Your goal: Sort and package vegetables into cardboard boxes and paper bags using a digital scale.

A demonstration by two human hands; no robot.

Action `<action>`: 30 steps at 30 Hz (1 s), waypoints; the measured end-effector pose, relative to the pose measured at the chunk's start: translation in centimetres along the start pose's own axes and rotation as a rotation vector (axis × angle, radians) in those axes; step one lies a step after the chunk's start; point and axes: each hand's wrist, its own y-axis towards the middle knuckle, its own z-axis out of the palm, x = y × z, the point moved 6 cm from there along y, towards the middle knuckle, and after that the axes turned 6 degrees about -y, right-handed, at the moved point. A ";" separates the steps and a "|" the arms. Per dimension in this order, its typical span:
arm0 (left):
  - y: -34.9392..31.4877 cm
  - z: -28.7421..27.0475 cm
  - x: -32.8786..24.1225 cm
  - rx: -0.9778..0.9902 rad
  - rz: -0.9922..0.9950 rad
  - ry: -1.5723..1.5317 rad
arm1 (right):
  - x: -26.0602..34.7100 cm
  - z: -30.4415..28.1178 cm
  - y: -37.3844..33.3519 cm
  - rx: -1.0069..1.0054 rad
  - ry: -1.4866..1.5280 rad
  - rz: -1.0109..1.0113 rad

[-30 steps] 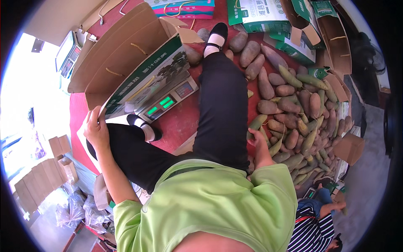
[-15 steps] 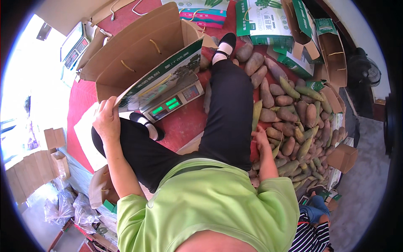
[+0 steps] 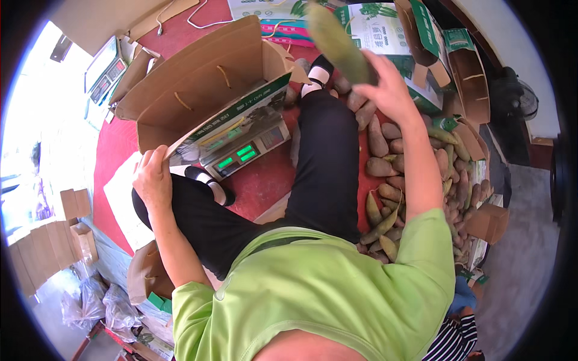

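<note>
In my raised right hand is a long green radish, lifted past my right leg and slightly blurred. My left hand pinches the near corner of an open cardboard carton, brown inside with a green printed outside and rope handles. The carton rests on a digital scale with lit green digits. Much of the carton's bottom is hidden by its near wall. A big heap of radishes, some green and some reddish with soil, lies to the right of my leg.
More green and white cartons stand beyond the heap, near a black fan. Another scale is at the far left. Plastic bags lie at the lower left. A person in a striped shirt is at the lower right.
My right hand has come up from the heap and swung forward, now with the green radish in it. My left hand has stayed on the carton's corner.
</note>
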 end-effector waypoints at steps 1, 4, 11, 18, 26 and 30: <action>0.0 0.2 0.2 -0.003 -0.023 -0.013 | 2.6 -0.5 1.5 -0.014 -0.042 -0.077; -0.1 0.4 0.4 -0.008 -0.050 -0.037 | 7.6 1.3 5.3 -0.025 -0.272 -0.314; -0.1 1.0 1.0 0.006 -0.067 -0.073 | 11.5 6.2 8.5 -0.188 -0.160 -0.554; 0.0 1.3 1.7 0.006 -0.116 -0.097 | -2.7 6.3 1.9 -0.026 0.226 0.020; -0.2 1.9 2.4 -0.016 -0.057 -0.120 | -22.2 12.0 -25.7 0.223 -0.008 0.759; -0.3 2.1 2.7 -0.018 -0.088 -0.090 | -24.0 15.7 -40.5 0.445 -0.130 1.019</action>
